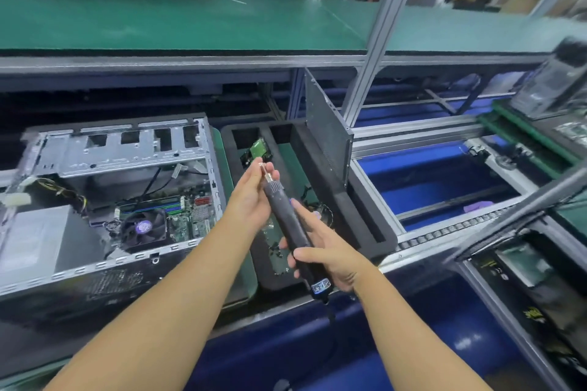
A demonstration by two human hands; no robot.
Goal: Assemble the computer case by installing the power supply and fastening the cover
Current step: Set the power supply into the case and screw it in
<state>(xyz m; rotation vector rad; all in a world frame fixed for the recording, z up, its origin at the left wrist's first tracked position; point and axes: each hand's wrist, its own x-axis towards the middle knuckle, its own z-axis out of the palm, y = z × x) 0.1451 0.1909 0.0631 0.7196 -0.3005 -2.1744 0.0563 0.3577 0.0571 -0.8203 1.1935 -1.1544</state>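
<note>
Well to the left of the left hand, the open computer case (127, 149) lies on its side with its inside facing up. The grey power supply (35, 241) sits in its near-left corner. The CPU fan (143, 227) on the motherboard lies between the power supply and the left forearm.

The left hand (252, 200) reaches up from the lower left with the wrist straight and the palm turned to the right. Its thumb and fingertips (258, 165) pinch the metal tip of the electric screwdriver (286, 219).

The screwdriver slants from that tip down and right into the right hand (330, 259), which comes in from the lower right. This hand grips the lower barrel, with the thumb laid across the front and the forefinger stretched up along the barrel's side. The cord hangs from the butt just below this hand.

Under and behind both hands lies a black foam tray (359, 209). Beyond the right hand, just right of the tray, the dark side cover (327, 133) stands on edge, apart from the case.
</note>
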